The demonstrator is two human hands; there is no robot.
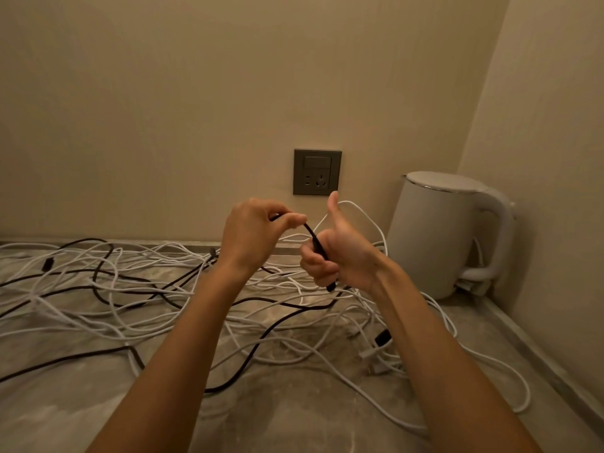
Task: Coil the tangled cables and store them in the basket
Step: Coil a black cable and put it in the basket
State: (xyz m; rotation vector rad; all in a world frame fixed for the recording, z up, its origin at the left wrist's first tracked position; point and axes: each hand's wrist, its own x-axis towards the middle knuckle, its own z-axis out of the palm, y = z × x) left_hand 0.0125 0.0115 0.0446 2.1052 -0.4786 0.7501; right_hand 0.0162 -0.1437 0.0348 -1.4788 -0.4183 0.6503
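Observation:
A tangle of white cables [137, 289] and black cables [98, 279] sprawls over the marbled countertop [294, 416]. Both my hands are raised above the heap near the wall. My left hand [251, 233] pinches a black cable [315, 238] between thumb and forefinger. That cable runs down into my right hand [340, 256], whose fingers curl round it while the thumb sticks up. The cable's end pokes out below my right fist. A white cable loops behind my right hand. No basket is in view.
A white electric kettle [441, 233] stands at the back right corner on its base. A grey wall socket with a switch [317, 171] sits just above the counter behind my hands. White plugs [376, 354] lie at the right among the cables.

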